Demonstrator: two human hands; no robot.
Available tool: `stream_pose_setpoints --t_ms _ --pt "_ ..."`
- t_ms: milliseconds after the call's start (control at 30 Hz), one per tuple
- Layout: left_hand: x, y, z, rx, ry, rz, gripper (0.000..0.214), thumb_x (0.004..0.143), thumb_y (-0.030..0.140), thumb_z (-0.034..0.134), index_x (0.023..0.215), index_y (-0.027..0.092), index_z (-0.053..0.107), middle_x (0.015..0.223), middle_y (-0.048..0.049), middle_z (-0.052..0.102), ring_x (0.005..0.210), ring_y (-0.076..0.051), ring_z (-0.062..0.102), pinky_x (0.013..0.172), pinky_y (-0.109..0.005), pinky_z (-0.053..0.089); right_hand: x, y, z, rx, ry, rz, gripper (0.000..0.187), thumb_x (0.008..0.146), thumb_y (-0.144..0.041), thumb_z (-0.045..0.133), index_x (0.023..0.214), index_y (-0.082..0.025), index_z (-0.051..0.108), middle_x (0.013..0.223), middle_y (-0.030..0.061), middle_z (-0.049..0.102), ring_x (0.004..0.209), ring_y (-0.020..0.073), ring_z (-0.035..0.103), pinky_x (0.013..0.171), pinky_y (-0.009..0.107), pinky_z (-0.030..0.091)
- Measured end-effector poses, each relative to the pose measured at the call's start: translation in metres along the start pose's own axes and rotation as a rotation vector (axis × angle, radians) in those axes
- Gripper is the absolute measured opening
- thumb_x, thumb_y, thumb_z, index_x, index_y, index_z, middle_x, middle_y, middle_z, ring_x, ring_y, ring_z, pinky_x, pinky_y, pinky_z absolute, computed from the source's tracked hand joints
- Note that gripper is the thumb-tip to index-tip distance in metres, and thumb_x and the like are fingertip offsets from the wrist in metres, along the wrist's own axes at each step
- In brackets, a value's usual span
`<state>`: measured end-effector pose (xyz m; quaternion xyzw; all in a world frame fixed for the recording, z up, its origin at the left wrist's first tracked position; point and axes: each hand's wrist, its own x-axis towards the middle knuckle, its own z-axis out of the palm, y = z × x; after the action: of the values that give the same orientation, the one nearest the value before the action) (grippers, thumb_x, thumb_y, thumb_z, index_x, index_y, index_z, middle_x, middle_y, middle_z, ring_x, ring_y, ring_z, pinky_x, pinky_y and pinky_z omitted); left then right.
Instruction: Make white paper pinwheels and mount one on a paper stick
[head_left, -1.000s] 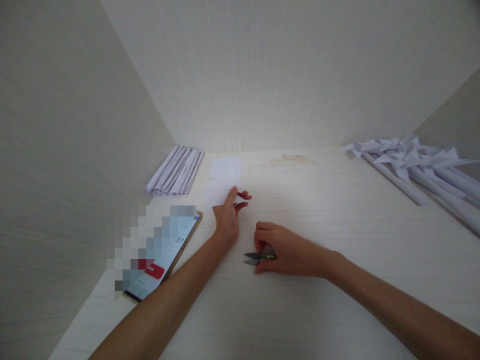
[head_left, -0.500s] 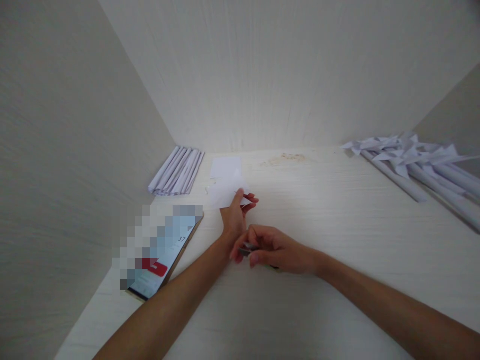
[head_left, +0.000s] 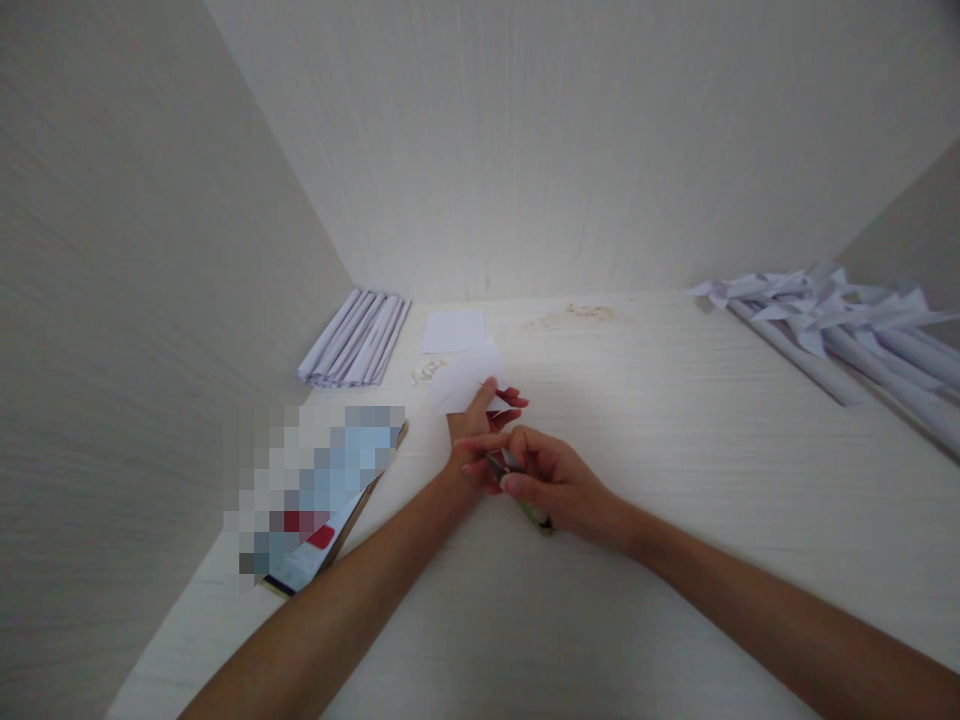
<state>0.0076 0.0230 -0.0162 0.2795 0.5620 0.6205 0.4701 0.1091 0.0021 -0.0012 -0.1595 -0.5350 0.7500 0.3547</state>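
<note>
The left forearm (head_left: 360, 575) slants up from the lower left of the frame towards the centre, the left hand (head_left: 478, 412) pinching, thumb uppermost, fingertips pointing right. The right forearm (head_left: 757, 590) enters at lower right; the right hand (head_left: 555, 480), fingers curled in a grip, overlaps the left wrist (head_left: 448, 484), contact unclear.

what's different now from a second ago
The right grip moved left and slightly away from the person, close to the left grip, the small scissors turning within it. The left grip and its paper shifted slightly right; white scraps now show. Nothing was let go. The paper rolls, phone and pinwheels stayed put.
</note>
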Motion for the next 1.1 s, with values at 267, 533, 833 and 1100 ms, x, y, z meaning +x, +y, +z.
stream_pose_setpoints --t_ms 267,533,833,1100 --pt "0.008 0.012 0.009 -0.338 -0.064 -0.025 0.010 0.062 0.023 0.059 0.064 0.014 0.055 0.056 0.0019 0.057 0.049 -0.009 0.056 0.047 -0.020 0.042 -0.001 -0.003 -0.021 0.049 0.083 0.005 0.017 0.086 -0.040 0.035 0.078 -0.024 0.033 0.055 -0.0088 0.052 0.028 0.0028 0.033 0.028 0.013 0.020" --pt "0.014 0.012 0.006 -0.337 -0.051 0.021 0.008 0.063 0.021 0.058 0.062 0.013 0.055 0.052 0.0021 0.058 0.044 -0.008 0.054 0.044 -0.019 0.041 0.009 -0.010 -0.032 0.274 0.361 0.048 0.025 0.069 -0.018 0.057 0.093 -0.020 0.053 0.074 -0.0023 0.053 0.055 0.0057 0.041 0.049 0.018 0.035" --pt "0.012 0.013 0.007 -0.338 -0.084 0.025 0.010 0.061 0.022 0.059 0.063 0.013 0.054 0.052 0.0032 0.057 0.043 -0.007 0.052 0.043 -0.017 0.041 0.006 -0.009 -0.035 0.193 0.215 0.053 0.027 0.068 -0.025 0.064 0.093 -0.017 0.059 0.069 -0.0007 0.058 0.055 0.0054 0.047 0.052 0.019 0.036" --pt "0.020 0.011 0.004 -0.223 0.005 0.138 0.012 0.063 0.026 0.057 0.062 0.014 0.054 0.054 0.0025 0.056 0.046 -0.008 0.053 0.041 -0.018 0.039 0.003 -0.002 -0.030 0.019 0.149 0.070 0.018 0.080 -0.033 0.050 0.088 -0.016 0.055 0.061 -0.0038 0.050 0.046 0.0038 0.037 0.042 0.019 0.023"
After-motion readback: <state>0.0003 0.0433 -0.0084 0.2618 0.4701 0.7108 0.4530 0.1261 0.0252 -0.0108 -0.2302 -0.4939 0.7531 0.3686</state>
